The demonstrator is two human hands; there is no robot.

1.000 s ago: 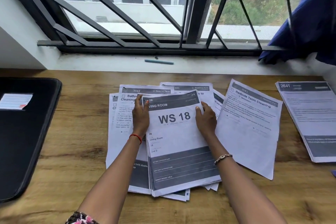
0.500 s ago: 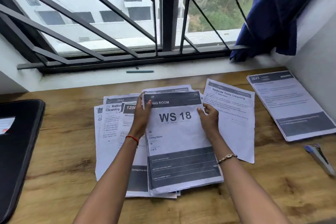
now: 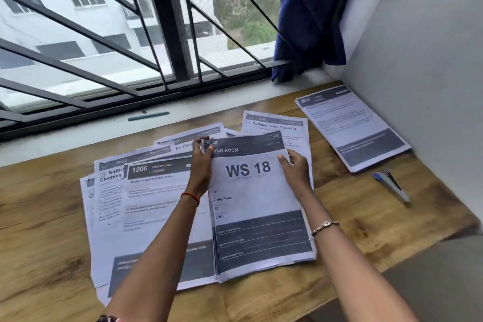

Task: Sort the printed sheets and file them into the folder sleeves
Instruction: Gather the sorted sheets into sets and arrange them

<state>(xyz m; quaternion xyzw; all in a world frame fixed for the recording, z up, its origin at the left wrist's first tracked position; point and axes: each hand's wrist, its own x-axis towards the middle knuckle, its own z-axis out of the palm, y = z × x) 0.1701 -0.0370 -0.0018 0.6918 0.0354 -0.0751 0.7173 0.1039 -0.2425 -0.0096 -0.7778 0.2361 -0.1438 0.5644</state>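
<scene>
On the desk (image 3: pixel 352 219), left hand (image 3: pixel 201 165) and right hand (image 3: pixel 295 171) pinch the stack (image 3: pixel 257 191), header windowward

Left hand (image 3: pixel 201 165): I see it gripping the WS 18 stack (image 3: pixel 257 191) by its upper left edge.
Right hand (image 3: pixel 296 172): pinches the same stack's right edge.
1206 sheet (image 3: pixel 156 204): just left, overlapping the Bathroom Cleaning sheet (image 3: pixel 109 191).
2641 stack (image 3: pixel 352 125): far right on the table (image 3: pixel 366 230) (its small print is too blurred for me).
Pen (image 3: pixel 149 115): on the windowsill (image 3: pixel 78 137).
</scene>
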